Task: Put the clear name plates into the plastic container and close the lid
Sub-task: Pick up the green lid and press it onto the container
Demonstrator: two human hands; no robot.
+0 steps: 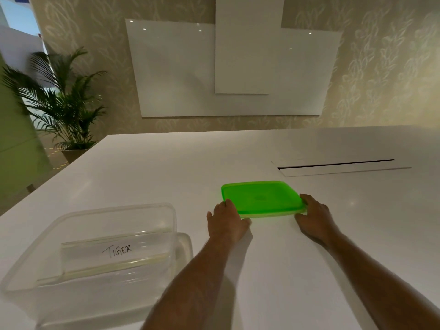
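Note:
A clear plastic container (pixel 35 272) stands open at the near left of the white table. Inside it leans a clear name plate (pixel 116 254) with "TIGER" handwritten on it; more clear plates seem to lie with it, but I cannot tell how many. A green lid (pixel 262 197) lies flat on the table to the right of the container. My left hand (pixel 226 221) grips the lid's near left corner. My right hand (pixel 316 216) grips its near right corner.
The white table (pixel 166 167) stretches far back. A long cable slot with a flap (pixel 338 166) sits in the tabletop behind the lid. A potted palm (pixel 64 101) stands on the floor at the far left, and white wall panels hang beyond.

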